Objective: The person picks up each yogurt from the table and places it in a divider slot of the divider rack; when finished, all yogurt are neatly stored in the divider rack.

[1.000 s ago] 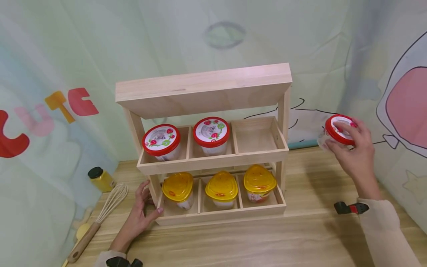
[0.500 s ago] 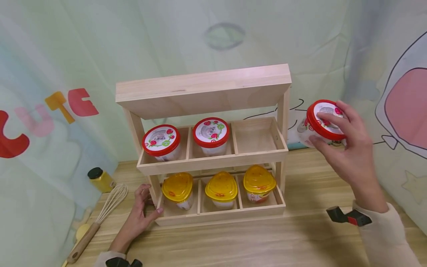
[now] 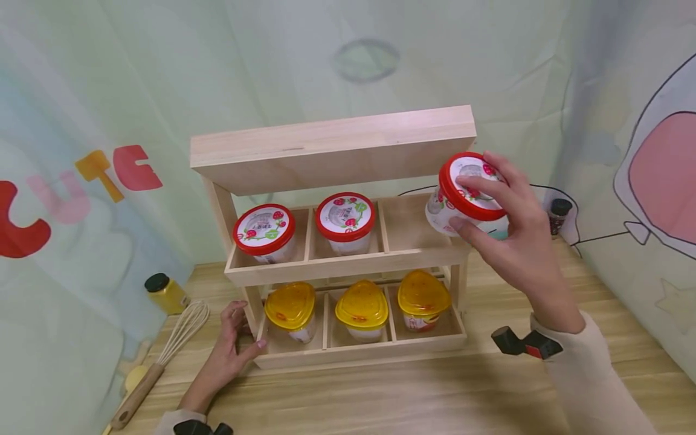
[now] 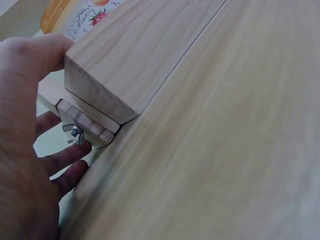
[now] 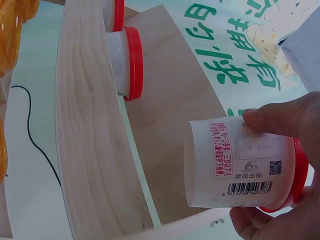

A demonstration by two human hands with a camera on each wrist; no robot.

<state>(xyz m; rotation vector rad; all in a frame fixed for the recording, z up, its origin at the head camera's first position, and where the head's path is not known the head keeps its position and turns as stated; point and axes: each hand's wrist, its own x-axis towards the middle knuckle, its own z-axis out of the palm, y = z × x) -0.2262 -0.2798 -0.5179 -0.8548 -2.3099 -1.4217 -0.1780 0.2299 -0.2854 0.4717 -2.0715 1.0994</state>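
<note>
two red-lidded cups already sit in the upper tier of the wooden rack [image 3: 348, 261]; its right compartment is vacant. the right hand [image 3: 511, 229] grasps a third red-lidded cup [image 3: 462, 193] just over it. the left hand [image 3: 231, 347], fingers relaxed, steadies the rack's base. the cup's barcode reads 6 959258 403233; the backdrop says "cute".

Rack [image 3: 331, 151] stands at the back middle of the table [image 3: 413, 399]: upper shelf holds two cups [image 3: 264, 230] in its left and middle compartments, lower shelf three tubs [image 3: 361, 308], one per compartment. A third cup [image 3: 462, 196], held in the right hand [image 3: 516, 241], hangs at the upper shelf's right end. Left hand [image 3: 225, 353] rests at the rack's front left foot; whisk [image 3: 163, 356] and jar [image 3: 165, 292] lie near the table's left edge, a small bottle [image 3: 557, 214] at its back right.
</note>
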